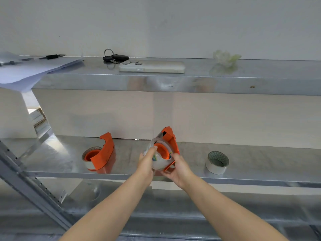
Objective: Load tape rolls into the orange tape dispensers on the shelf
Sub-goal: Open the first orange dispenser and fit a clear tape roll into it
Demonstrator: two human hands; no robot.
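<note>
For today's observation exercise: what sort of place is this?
Probably a storeroom or packing area: bare metal shelving, orange tape dispensers, a spare tape roll, with someone's keys and phone on top.

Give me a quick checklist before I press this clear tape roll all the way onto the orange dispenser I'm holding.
1. Dispenser supported: ok. The right hand holds the held orange dispenser from below and the side.
2. Roll in grip: ok. The left hand has the clear tape roll, thumb at its upper edge.
3. Roll lined up with the orange hub: ok. The hub shows through the roll's opening.
4. Roll fully seated: cannot tell.
5. Tape end facing the cutter: cannot tell; the loose end is not visible.
6. Shelf space to set it down: ok. Bare middle shelf lies between the other orange dispenser and the spare tape roll.
</note>
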